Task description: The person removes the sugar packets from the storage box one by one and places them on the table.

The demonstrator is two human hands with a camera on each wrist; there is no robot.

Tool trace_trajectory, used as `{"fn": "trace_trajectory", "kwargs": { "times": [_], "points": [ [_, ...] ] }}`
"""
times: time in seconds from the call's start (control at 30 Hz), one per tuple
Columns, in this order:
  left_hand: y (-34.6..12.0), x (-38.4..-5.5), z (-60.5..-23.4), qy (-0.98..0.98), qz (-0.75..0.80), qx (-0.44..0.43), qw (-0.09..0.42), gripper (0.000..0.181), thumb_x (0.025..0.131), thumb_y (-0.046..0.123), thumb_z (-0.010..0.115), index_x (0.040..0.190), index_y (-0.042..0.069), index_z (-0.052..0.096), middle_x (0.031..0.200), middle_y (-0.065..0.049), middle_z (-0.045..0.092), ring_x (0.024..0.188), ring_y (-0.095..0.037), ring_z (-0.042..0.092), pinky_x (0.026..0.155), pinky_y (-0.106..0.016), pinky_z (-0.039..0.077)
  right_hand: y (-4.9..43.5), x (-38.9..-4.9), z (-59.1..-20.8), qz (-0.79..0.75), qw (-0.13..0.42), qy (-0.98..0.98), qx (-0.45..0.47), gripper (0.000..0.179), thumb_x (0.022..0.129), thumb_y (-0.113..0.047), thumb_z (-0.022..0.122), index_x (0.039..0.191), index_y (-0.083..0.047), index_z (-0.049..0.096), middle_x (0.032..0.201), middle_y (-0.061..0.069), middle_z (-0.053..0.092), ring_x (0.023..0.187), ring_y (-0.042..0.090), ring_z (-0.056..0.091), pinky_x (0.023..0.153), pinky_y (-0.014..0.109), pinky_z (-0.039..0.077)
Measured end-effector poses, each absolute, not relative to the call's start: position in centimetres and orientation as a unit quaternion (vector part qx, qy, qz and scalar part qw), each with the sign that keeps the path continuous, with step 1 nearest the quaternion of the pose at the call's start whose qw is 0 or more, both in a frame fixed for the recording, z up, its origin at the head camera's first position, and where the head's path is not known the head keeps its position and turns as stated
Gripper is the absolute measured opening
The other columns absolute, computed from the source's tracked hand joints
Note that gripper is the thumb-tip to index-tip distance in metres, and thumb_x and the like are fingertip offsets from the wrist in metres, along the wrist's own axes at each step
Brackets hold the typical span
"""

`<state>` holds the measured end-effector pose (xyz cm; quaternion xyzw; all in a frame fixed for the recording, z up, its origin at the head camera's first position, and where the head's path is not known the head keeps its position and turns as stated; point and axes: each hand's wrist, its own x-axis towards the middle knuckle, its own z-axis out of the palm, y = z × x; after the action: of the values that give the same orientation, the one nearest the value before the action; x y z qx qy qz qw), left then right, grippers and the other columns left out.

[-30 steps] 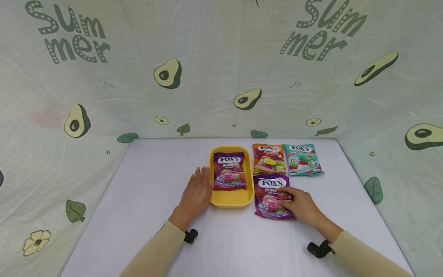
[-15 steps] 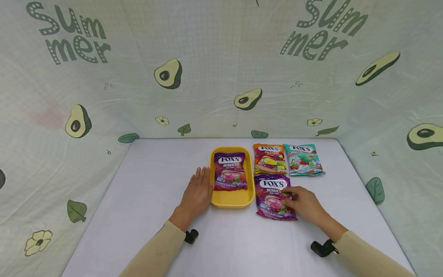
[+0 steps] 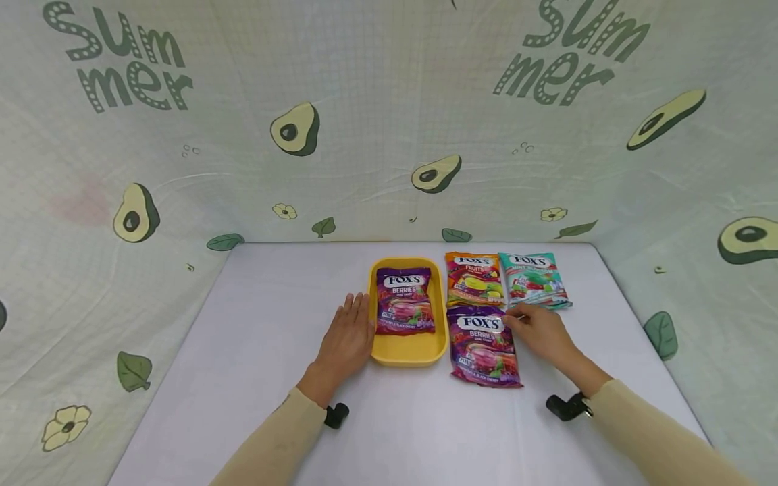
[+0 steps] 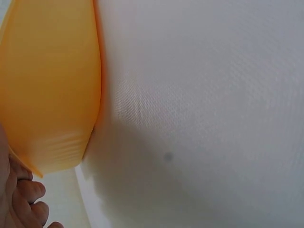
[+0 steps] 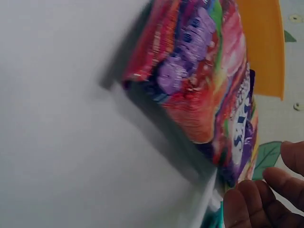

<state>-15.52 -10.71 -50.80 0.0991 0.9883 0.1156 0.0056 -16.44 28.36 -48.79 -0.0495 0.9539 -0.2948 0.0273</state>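
Observation:
In the head view, my left hand (image 3: pixel 343 337) lies with straight fingers along the left side of a yellow tray (image 3: pixel 407 352). Its fingertips show beside the tray wall (image 4: pixel 52 85) in the left wrist view. A purple FOX'S Berries candy bag (image 3: pixel 403 304) lies inside the tray. A second purple Berries bag (image 3: pixel 484 354) lies on the table just right of it. At this bag's upper right edge is my right hand (image 3: pixel 541 332), fingers loosely bent. The right wrist view shows thumb and fingers (image 5: pixel 259 202) apart, with nothing between them, near the bag's top end (image 5: pixel 242 128).
Behind the loose purple bag lie an orange FOX'S Fruits bag (image 3: pixel 475 280) and, to its right, a teal FOX'S mint bag (image 3: pixel 535 278). A white table (image 3: pixel 389 432) meets a printed cloth backdrop (image 3: pixel 365 182) at its rear edge.
My right hand has left the middle of the loose purple bag and moved up to its upper right edge. That bag shifted slightly right earlier. My left hand stays put.

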Motion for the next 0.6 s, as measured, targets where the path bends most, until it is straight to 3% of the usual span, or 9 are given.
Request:
{"fn": "trace_trajectory", "kwargs": {
  "times": [0.2, 0.43, 0.6],
  "points": [
    [-10.7, -15.5, -50.6, 0.99, 0.1, 0.101, -0.002, 0.068, 0.111, 0.037, 0.048, 0.167, 0.004, 0.027, 0.172, -0.016, 0.031, 0.163, -0.034, 0.022, 0.131, -0.054, 0.022, 25.3, -19.7, -46.8, -0.297, 0.022, 0.953, -0.063, 0.044, 0.108, -0.031, 0.061, 0.134, 0.004, 0.067, 0.125, 0.026, 0.072, 0.111, 0.041, 0.071, 0.092, 0.056, 0.061],
    [-10.7, -15.5, -50.1, 0.992, 0.072, 0.108, -0.002, 0.07, 0.111, 0.039, 0.05, 0.167, 0.004, 0.027, 0.173, -0.017, 0.03, 0.163, -0.034, 0.021, 0.132, -0.054, 0.02, 19.4, -22.3, -44.6, -0.301, 0.021, 0.949, -0.091, 0.054, 0.108, -0.035, 0.06, 0.149, 0.001, 0.056, 0.132, 0.022, 0.07, 0.115, 0.038, 0.07, 0.095, 0.053, 0.061],
    [-10.7, -15.5, -49.9, 0.992, 0.07, 0.106, 0.002, 0.07, 0.11, 0.04, 0.05, 0.166, 0.003, 0.028, 0.173, -0.017, 0.03, 0.163, -0.034, 0.021, 0.132, -0.054, 0.021, 15.4, -23.2, -44.0, -0.306, 0.049, 0.947, -0.085, 0.06, 0.108, -0.038, 0.06, 0.155, -0.002, 0.049, 0.142, 0.023, 0.064, 0.123, 0.039, 0.068, 0.1, 0.052, 0.06]
  ]
}}
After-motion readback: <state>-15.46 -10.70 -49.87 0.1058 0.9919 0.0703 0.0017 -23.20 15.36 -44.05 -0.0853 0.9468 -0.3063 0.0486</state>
